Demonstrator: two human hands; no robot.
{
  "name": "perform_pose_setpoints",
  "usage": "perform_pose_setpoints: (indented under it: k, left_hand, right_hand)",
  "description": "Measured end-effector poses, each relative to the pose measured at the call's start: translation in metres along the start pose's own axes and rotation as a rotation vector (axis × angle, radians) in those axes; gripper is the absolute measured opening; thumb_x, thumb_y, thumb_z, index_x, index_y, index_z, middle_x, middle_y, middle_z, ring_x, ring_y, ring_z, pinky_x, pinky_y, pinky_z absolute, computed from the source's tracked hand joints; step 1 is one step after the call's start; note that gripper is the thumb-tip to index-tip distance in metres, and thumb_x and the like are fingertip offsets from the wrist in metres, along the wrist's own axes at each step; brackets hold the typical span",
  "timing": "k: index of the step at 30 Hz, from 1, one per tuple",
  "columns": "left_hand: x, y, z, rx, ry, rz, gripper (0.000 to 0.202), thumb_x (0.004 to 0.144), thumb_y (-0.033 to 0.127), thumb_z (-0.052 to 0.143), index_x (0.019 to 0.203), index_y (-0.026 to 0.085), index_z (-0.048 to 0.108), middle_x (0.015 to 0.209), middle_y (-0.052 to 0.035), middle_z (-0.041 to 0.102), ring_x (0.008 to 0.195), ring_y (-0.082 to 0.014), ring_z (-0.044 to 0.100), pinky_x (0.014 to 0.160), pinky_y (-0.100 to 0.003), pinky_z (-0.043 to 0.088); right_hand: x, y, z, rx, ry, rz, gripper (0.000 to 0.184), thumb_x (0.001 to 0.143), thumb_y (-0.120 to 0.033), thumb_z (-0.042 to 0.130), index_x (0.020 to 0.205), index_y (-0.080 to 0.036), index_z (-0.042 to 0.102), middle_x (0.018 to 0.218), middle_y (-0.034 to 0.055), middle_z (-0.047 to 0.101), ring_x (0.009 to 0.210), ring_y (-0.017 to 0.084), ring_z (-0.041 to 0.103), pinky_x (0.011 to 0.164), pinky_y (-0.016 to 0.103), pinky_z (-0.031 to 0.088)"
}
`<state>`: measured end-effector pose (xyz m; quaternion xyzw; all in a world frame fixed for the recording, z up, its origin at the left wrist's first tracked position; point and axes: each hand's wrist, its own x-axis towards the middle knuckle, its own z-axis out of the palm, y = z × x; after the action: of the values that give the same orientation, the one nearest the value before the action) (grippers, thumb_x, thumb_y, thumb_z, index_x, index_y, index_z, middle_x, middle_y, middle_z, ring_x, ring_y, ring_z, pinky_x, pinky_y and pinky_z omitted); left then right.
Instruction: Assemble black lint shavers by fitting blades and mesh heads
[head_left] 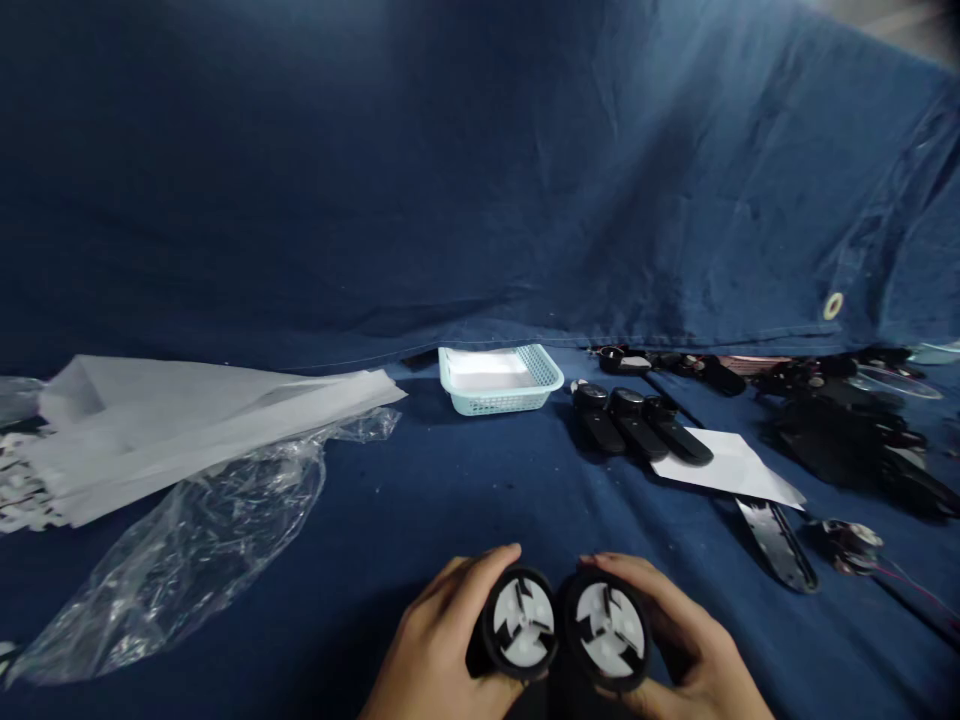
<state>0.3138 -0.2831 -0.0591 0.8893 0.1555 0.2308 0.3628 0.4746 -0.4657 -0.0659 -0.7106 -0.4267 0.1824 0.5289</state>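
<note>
My left hand (439,645) is wrapped round a black round part with a white centre (521,622) at the bottom of the view. My right hand (686,645) grips a second black round part with a white centre (607,630) right beside the first. The two round faces touch side by side and point toward the camera. Both sit low over the blue cloth (420,500) near the front edge.
A pale mesh basket (546,373) stands at the back centre. White sheets (187,410) and a clear plastic bag (187,550) lie left. Black elongated parts (637,420), a white paper (731,465) and several more dark pieces (847,440) lie right.
</note>
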Motion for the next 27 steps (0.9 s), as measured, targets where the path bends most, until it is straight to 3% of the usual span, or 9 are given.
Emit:
perform_pose_setpoints:
  k: [3, 8, 14, 19, 27]
  left_hand:
    - [-0.003, -0.001, -0.014, 0.056, 0.083, 0.081, 0.073, 0.067, 0.015, 0.077, 0.129, 0.035, 0.046, 0.115, 0.0013, 0.068, 0.101, -0.0212, 0.067, 0.091, -0.032, 0.057]
    - [-0.01, -0.002, -0.03, 0.046, 0.118, 0.02, 0.068, 0.068, 0.026, 0.078, 0.128, 0.034, 0.046, 0.113, 0.0003, 0.069, 0.098, -0.0224, 0.069, 0.087, -0.033, 0.06]
    - [-0.015, -0.02, -0.027, 0.042, -0.062, -0.203, 0.069, 0.07, 0.023, 0.077, 0.131, 0.033, 0.046, 0.128, -0.0036, 0.062, 0.112, -0.0276, 0.062, 0.095, -0.045, 0.054]
    - [-0.014, -0.034, -0.029, 0.113, -0.176, -0.163, 0.067, 0.079, 0.028, 0.07, 0.138, 0.035, 0.04, 0.139, -0.0046, 0.053, 0.125, -0.0301, 0.051, 0.103, -0.053, 0.043]
    - [-0.019, -0.031, -0.034, 0.086, -0.208, -0.228, 0.065, 0.085, 0.028, 0.061, 0.143, 0.037, 0.033, 0.144, -0.0038, 0.048, 0.128, -0.0296, 0.047, 0.106, -0.053, 0.04]
  right_hand:
    - [0.016, -0.012, 0.007, 0.052, -0.046, -0.092, 0.057, 0.072, -0.012, 0.073, 0.123, -0.031, 0.059, 0.129, 0.006, 0.06, 0.119, 0.025, 0.058, 0.099, 0.03, 0.051]
    - [0.032, -0.021, 0.017, 0.059, -0.147, -0.089, 0.055, 0.075, -0.015, 0.071, 0.126, -0.03, 0.055, 0.134, 0.0084, 0.056, 0.124, 0.028, 0.054, 0.103, 0.038, 0.047]
    - [0.039, 0.001, 0.029, -0.097, -0.291, -0.003, 0.061, 0.077, -0.028, 0.075, 0.132, -0.03, 0.05, 0.137, 0.0091, 0.053, 0.127, 0.03, 0.049, 0.109, 0.048, 0.039]
    - [0.042, 0.026, 0.034, -0.156, -0.336, 0.024, 0.06, 0.082, -0.035, 0.069, 0.137, -0.033, 0.044, 0.144, 0.0057, 0.047, 0.137, 0.03, 0.035, 0.115, 0.053, 0.026]
    - [0.038, 0.032, 0.035, -0.154, -0.359, 0.025, 0.059, 0.084, -0.038, 0.065, 0.138, -0.034, 0.042, 0.146, 0.0039, 0.045, 0.136, 0.026, 0.039, 0.114, 0.045, 0.03]
